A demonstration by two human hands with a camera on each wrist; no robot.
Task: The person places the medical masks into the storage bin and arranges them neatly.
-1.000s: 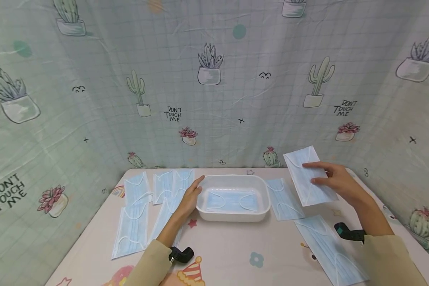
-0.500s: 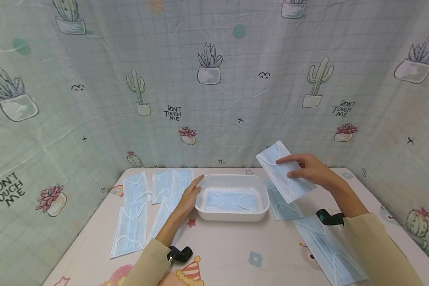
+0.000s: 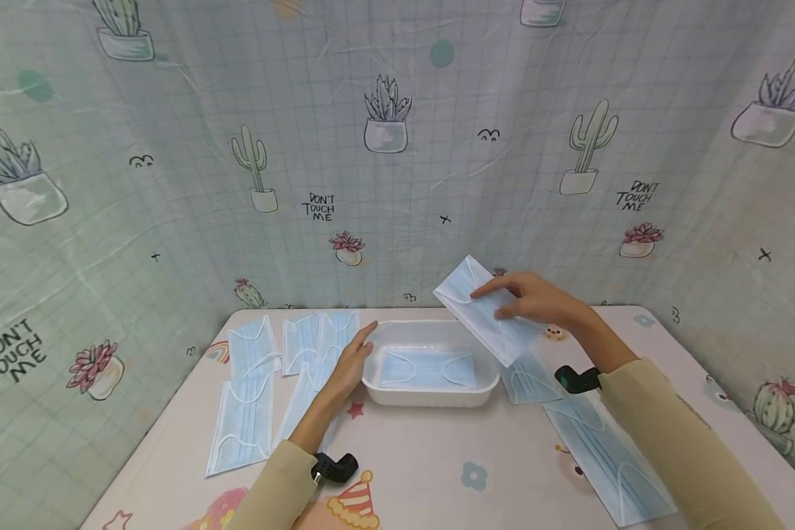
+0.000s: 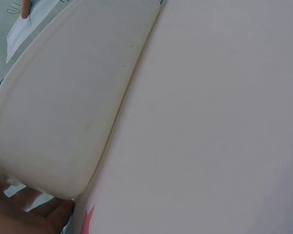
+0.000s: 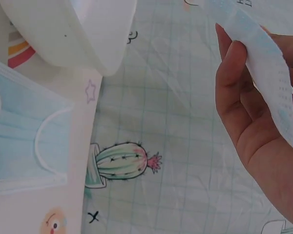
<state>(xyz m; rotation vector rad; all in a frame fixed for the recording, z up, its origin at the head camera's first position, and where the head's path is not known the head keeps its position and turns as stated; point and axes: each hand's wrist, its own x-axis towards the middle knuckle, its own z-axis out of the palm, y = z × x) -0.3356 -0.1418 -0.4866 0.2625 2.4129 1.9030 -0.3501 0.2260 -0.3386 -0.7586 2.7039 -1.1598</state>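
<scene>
My right hand (image 3: 533, 298) pinches a pale blue face mask (image 3: 480, 302) between thumb and fingers, tilted above the right back corner of a white plastic container (image 3: 430, 398). In the right wrist view the held mask (image 5: 271, 73) appears nearly edge-on, bowed along its length. Inside the container lies another mask (image 3: 427, 368), flat, its ear loops on top. My left hand (image 3: 351, 364) holds the container's left end; in the left wrist view its bent fingers (image 4: 53, 212) touch the outer wall near the base.
Several masks (image 3: 241, 419) lie spread on the table left of the container, partly behind my left forearm. To the right are a mask (image 3: 530, 379) beside the container and one (image 3: 609, 456) nearer me. A cactus-print curtain (image 3: 397, 191) hangs behind the table.
My right hand has carried the mask leftward, from above the table's right side to over the container's back right corner. The left hand stays at the container's left end.
</scene>
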